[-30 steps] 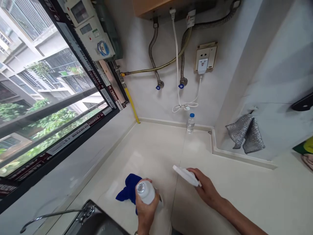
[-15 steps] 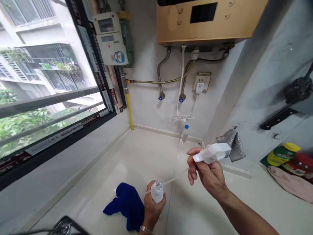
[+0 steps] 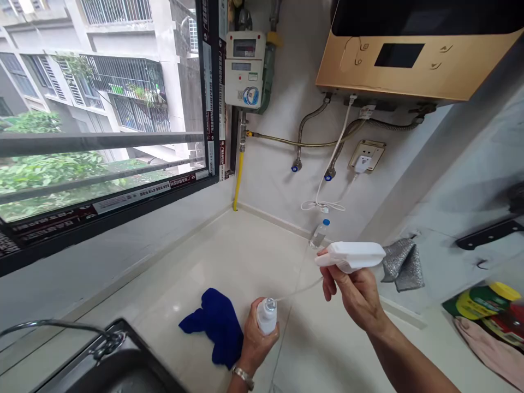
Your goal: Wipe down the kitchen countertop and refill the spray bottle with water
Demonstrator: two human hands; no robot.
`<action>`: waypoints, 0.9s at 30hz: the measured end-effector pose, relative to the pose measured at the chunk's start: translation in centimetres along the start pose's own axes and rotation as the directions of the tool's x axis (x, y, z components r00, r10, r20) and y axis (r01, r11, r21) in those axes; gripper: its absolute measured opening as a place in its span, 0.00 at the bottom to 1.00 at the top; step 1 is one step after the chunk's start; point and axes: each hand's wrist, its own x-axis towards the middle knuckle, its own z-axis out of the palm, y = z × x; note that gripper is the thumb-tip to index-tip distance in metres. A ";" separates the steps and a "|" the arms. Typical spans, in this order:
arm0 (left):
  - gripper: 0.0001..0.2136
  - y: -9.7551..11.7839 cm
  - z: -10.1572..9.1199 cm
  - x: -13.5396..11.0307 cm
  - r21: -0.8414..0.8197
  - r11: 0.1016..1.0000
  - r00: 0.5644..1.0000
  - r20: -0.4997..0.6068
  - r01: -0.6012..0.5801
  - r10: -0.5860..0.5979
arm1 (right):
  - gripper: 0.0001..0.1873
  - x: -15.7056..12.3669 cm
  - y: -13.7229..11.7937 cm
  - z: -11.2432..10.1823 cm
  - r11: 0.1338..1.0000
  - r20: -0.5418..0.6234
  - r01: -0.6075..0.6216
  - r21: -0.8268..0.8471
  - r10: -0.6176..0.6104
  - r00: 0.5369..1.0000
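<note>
My left hand (image 3: 257, 337) is wrapped round a white spray bottle (image 3: 267, 319) with its neck uncovered, low over the counter. In my right hand (image 3: 360, 292) is the white trigger spray head (image 3: 354, 256), held up and to the right of the bottle. A thin clear dip tube (image 3: 301, 290) slants from the spray head down to the bottle's mouth; whether its tip is inside the neck I cannot tell. Left of the bottle, a crumpled dark blue cloth (image 3: 219, 327) lies on the counter.
A clear bottle with a blue cap (image 3: 319, 234) stands by the back wall. The sink (image 3: 135, 363) with its tap is at lower left. Silver scrubbing cloths (image 3: 403, 265) and a knife (image 3: 489, 234) hang at right, above a green-yellow container (image 3: 483, 300). The gold water heater (image 3: 393, 65) overhangs the back.
The view has swung left, bringing more of the sink into sight. The tube's end, which stuck out past the left of the bottle's neck, now meets its mouth. Both hands keep their hold.
</note>
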 end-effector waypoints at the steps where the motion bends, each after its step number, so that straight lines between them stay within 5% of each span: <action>1: 0.24 -0.1 0.0 0.0 0.001 1.000 1.000 0.001 -0.002 0.002 | 0.19 0.1 -0.2 -0.1 1.000 -0.005 0.011 -0.008 -0.011 1.000; 13: 0.25 -0.6 0.3 -0.2 -0.020 1.000 1.000 0.005 -0.009 0.009 | 0.23 0.5 0.0 -0.3 0.985 0.093 0.084 -0.152 -0.071 0.993; 22: 0.26 -0.8 0.4 -0.2 -0.033 0.999 1.000 0.021 0.001 0.000 | 0.23 1.9 1.9 5.0 0.985 0.316 -0.026 -0.169 0.079 0.945; 27: 0.27 -1.0 0.6 -0.2 -0.060 0.998 1.000 0.021 -0.012 0.014 | 0.24 1.3 5.9 7.3 0.965 0.262 -0.021 -0.260 0.092 0.961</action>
